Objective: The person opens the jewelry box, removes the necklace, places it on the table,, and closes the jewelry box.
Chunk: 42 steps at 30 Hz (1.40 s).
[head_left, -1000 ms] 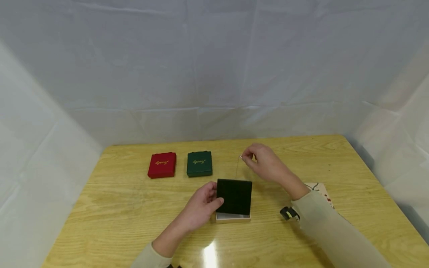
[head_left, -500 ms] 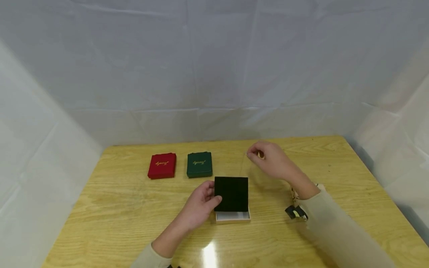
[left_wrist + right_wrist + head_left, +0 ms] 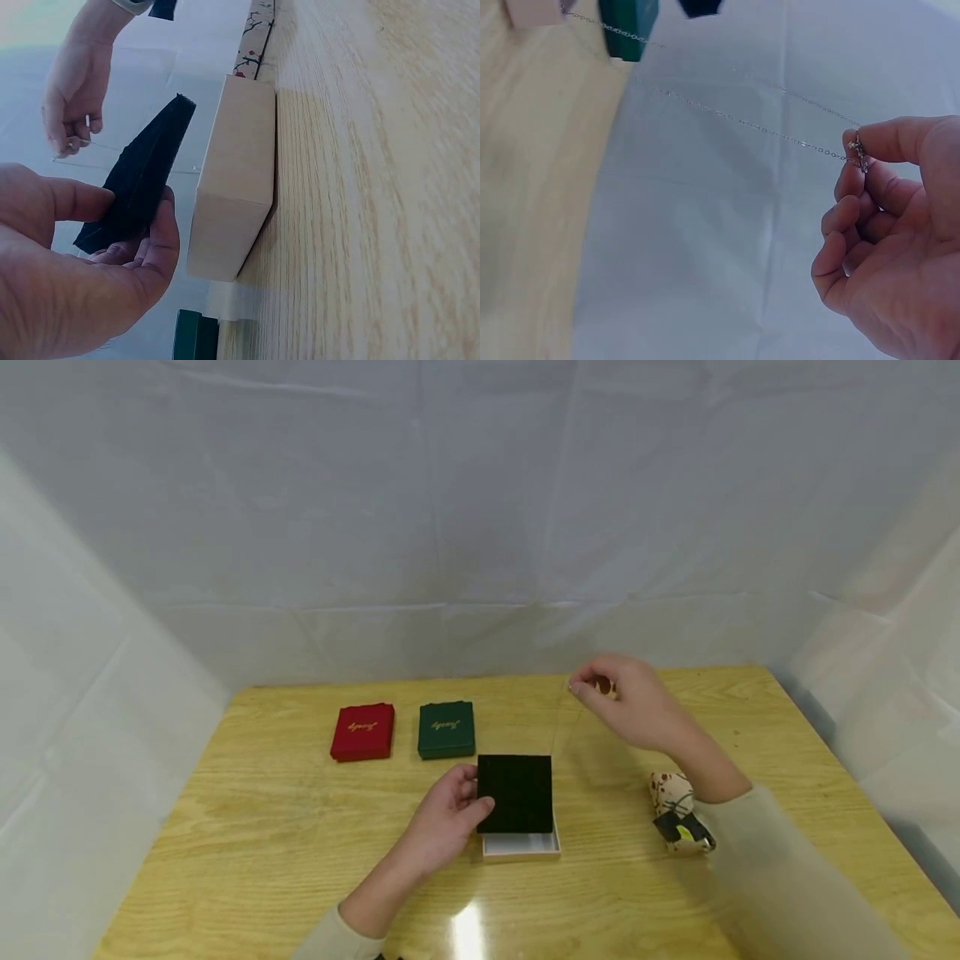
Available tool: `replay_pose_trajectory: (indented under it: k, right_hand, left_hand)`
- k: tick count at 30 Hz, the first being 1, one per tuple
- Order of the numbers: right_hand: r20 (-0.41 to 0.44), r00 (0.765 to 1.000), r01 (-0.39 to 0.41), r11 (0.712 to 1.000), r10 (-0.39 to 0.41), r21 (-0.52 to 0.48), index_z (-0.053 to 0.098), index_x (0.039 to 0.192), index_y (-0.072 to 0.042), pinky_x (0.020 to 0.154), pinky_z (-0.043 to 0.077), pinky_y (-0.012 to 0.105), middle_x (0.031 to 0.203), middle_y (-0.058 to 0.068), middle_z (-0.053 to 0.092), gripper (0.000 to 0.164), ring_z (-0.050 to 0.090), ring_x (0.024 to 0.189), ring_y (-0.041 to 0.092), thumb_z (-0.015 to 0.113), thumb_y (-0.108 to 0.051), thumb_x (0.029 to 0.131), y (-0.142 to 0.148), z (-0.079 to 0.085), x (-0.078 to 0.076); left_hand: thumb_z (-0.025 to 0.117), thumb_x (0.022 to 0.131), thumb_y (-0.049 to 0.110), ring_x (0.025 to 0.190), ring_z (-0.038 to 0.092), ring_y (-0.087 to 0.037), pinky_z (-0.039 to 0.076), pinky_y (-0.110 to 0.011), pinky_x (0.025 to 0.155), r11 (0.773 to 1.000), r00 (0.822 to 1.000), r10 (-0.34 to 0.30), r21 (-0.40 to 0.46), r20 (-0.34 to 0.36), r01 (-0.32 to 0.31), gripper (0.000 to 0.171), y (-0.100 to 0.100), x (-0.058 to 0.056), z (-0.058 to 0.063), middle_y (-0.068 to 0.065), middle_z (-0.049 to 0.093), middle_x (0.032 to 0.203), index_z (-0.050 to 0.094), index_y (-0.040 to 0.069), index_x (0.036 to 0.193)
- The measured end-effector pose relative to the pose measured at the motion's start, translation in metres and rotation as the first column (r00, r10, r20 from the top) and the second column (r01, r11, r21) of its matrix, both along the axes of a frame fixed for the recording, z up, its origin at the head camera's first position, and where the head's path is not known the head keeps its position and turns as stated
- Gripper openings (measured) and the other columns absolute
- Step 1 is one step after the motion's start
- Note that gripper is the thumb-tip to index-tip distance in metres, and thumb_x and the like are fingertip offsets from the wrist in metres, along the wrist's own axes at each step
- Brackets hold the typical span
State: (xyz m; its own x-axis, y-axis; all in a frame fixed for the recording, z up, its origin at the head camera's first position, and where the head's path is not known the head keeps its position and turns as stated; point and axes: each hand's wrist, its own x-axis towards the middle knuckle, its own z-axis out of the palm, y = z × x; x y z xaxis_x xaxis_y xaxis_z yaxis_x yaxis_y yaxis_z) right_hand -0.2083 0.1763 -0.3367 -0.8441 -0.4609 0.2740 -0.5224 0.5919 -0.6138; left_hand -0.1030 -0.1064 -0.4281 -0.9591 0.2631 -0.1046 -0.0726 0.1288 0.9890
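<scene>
My left hand (image 3: 442,822) holds a square black velvety pad (image 3: 514,793) between thumb and fingers, above an uncovered shallow box (image 3: 522,855) with a pale inside. In the left wrist view the pad (image 3: 146,176) is tilted and apart from the box's beige side (image 3: 232,150). Thumb and forefinger of my right hand (image 3: 633,706) pinch a thin silver necklace (image 3: 858,154) by a gathered end. Its fine chain stretches from there towards the pad, as the right wrist view shows. Where the chain meets the pad is hidden.
A red box (image 3: 363,732) and a green box (image 3: 446,729), both with gold lettering, lie towards the back left. A cream box with a branch pattern (image 3: 670,789) sits partly under my right forearm. White sheeting (image 3: 480,527) surrounds the table.
My right hand has moved right and farther back, carrying the necklace end away from the pad. The pad has shifted slightly left in my left hand's grip, showing more of the box's inside.
</scene>
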Motion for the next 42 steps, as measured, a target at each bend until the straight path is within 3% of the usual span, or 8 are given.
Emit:
replay_pose_trajectory:
  k: [11, 19, 28, 33, 42]
  right_hand:
    - [-0.04, 0.999, 0.03, 0.999, -0.03, -0.011, 0.075, 0.107, -0.009, 0.075, 0.044, 0.041, 0.098, 0.004, 0.066, 0.02, 0.054, 0.088, 0.021, 0.06, -0.021, 0.11, 0.009, 0.025, 0.006]
    - [-0.076, 0.997, 0.007, 1.0, -0.007, 0.004, 0.075, 0.106, -0.009, 0.074, 0.043, 0.039, 0.098, 0.004, 0.066, 0.019, 0.053, 0.087, 0.02, 0.06, -0.02, 0.11, 0.018, 0.026, -0.004]
    - [-0.017, 1.0, 0.0, 0.996, 0.002, 0.09, 0.075, 0.114, -0.004, 0.073, 0.045, 0.042, 0.101, 0.007, 0.066, 0.024, 0.053, 0.086, 0.023, 0.058, -0.021, 0.111, 0.027, 0.015, -0.027]
    - [-0.033, 0.999, -0.005, 0.996, 0.008, 0.092, 0.075, 0.11, -0.004, 0.072, 0.043, 0.043, 0.098, 0.009, 0.065, 0.024, 0.052, 0.082, 0.025, 0.057, -0.021, 0.111, 0.027, 0.005, -0.047]
    - [-0.084, 0.995, 0.054, 0.995, -0.047, 0.079, 0.074, 0.116, 0.001, 0.088, 0.046, 0.051, 0.111, 0.016, 0.068, 0.028, 0.057, 0.101, 0.031, 0.057, -0.02, 0.111, 0.025, 0.002, -0.081]
  left_hand:
    - [0.058, 0.106, 0.005, 0.111, 0.069, -0.029, 0.057, -0.042, 0.098, 1.0, 1.0, 0.013, -0.02, -0.001, -0.013, 0.04, 0.0, 0.0, 0.0, -0.019, 0.072, 0.123, 0.046, -0.01, 0.141]
    - [0.058, 0.106, 0.005, 0.111, 0.069, -0.028, 0.056, -0.041, 0.099, 0.999, 1.0, 0.016, -0.043, 0.004, -0.016, 0.041, 0.0, -0.001, 0.0, -0.018, 0.072, 0.123, 0.046, -0.01, 0.142]
    - [0.057, 0.106, 0.006, 0.11, 0.069, -0.028, 0.056, -0.042, 0.098, 0.999, 1.0, 0.021, -0.04, 0.01, -0.02, 0.039, 0.001, -0.001, -0.002, -0.018, 0.072, 0.122, 0.047, -0.009, 0.14]
    - [0.058, 0.106, 0.006, 0.111, 0.069, -0.028, 0.056, -0.041, 0.098, 0.999, 1.0, 0.016, -0.033, 0.016, -0.016, 0.04, 0.0, -0.001, -0.003, -0.018, 0.072, 0.122, 0.046, -0.01, 0.141]
    - [0.057, 0.107, 0.007, 0.111, 0.069, -0.028, 0.056, -0.04, 0.097, 0.999, 1.0, 0.009, -0.032, -0.001, -0.009, 0.04, -0.001, 0.0, -0.005, -0.019, 0.072, 0.123, 0.045, -0.01, 0.141]
